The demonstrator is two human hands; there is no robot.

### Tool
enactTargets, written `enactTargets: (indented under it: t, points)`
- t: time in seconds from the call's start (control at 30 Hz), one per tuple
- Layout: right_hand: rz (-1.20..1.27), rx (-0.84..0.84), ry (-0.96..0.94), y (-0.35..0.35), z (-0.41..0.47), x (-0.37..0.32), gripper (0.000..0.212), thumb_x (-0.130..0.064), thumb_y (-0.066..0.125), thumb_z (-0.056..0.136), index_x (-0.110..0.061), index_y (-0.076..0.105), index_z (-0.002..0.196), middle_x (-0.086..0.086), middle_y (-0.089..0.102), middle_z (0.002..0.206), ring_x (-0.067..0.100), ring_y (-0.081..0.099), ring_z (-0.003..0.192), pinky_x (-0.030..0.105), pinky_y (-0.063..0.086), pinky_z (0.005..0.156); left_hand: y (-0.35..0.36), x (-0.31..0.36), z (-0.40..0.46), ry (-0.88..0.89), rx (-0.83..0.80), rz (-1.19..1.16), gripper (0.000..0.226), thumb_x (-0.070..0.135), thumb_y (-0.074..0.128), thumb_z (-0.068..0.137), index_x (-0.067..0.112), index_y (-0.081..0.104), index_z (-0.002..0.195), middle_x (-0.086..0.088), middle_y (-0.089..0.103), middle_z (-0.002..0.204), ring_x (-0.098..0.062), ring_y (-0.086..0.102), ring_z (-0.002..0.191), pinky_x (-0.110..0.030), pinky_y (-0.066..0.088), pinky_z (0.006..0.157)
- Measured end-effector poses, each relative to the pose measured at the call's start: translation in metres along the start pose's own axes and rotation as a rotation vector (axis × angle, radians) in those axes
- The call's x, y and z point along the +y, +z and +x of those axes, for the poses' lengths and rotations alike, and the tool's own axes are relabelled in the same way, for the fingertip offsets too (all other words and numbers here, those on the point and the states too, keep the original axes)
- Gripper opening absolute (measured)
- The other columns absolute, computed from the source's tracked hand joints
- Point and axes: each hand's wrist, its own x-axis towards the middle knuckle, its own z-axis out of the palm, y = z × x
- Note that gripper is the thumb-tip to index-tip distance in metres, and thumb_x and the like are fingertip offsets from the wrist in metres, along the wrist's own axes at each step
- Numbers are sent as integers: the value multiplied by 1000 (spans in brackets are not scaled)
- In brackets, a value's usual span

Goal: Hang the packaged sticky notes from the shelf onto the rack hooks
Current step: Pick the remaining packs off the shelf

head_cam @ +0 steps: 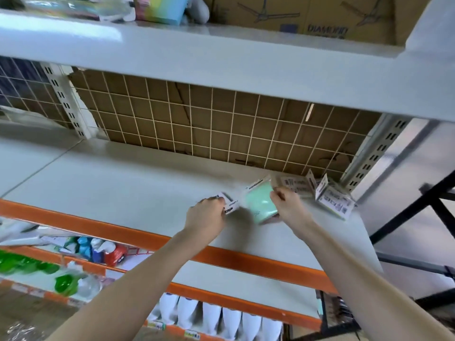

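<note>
Grey shelf (123,183): each hand grips a blurred sticky-note pack, labels unreadable.

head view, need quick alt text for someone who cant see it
A person's right hand holds a mint-green sticky note pack and the left hand a white pack over a grey shelf; more packs lie before a wire grid.

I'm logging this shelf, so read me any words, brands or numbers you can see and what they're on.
"DIAMOND": cardboard box on the top shelf, blurred but legible.
Green sticky-note pack in the right hand: header print too blurred.
Pack in the left hand: unreadable.
Packs lying on the shelf: text too small.
</note>
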Motion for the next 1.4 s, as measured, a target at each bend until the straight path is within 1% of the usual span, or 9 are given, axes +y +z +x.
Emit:
enactTargets:
  t: [0.1,0.2,0.33,0.43,0.73,0.9,1.07,1.23,1.4]
  points:
    - [347,6,170,-2,-14,13,21,-1,41,95,9,54,109,39,52,109,46,59,91,50,58,72,-11,10,0,-30,78,-125,19,20,42,94,17,55,107,-10,65,99,-36,59,92,-34,38,68]
    - [567,7,229,-8,-25,29,24,2,43,93,5,54,114,33,58,114,39,61,91,46,48,77,-28,12,7,-69,150,-205,14,19,43,95,16,55,103,-15,64,96,-39,56,88,-32,32,64]
    - [401,-16,112,-11,-37,39,19,-19,58,93,-15,59,112,15,65,111,29,60,100,37,43,80,-42,10,14,-46,131,-263,17,14,41,96,15,55,105,-16,64,98,-36,54,90,-34,34,66]
    - [291,-37,11,-12,-43,34,19,-40,65,86,-26,66,100,9,70,99,19,63,86,32,45,72,-42,14,13,-32,106,-281,18,11,41,96,16,56,105,-13,64,99,-35,53,93,-37,38,70]
    - [204,32,-48,-33,-43,28,20,-11,64,88,1,49,88,31,60,94,19,48,79,33,35,73,-40,33,19,40,16,-491,18,8,42,97,14,57,90,-13,67,100,-32,65,94,-48,50,79]
    - [187,135,-69,-50,-50,22,24,-22,66,88,-13,48,74,3,49,73,13,43,70,31,32,65,-40,58,23,96,11,-461,31,8,47,95,22,50,68,-3,57,70,-36,60,79,-34,40,63]
    - [147,243,-146,-86,-76,17,28,-27,64,89,-2,56,82,12,58,72,11,51,66,27,37,60,-42,104,12,184,24,-513,21,9,47,96,14,59,79,-8,64,77,-32,61,79,-38,45,67]
    - [249,286,-238,-136,-115,9,5,-24,65,88,-25,64,83,-12,73,81,6,70,76,20,54,61,-44,167,-10,265,30,-540,20,17,45,98,14,65,103,3,64,98,-5,53,74,-17,39,56]
    - [325,361,-335,-191,-170,9,12,-30,67,83,-19,62,86,-8,74,80,8,71,72,17,50,54,-55,234,-49,402,-7,-714,19,14,46,98,26,60,92,20,60,93,9,56,84,-10,46,56]
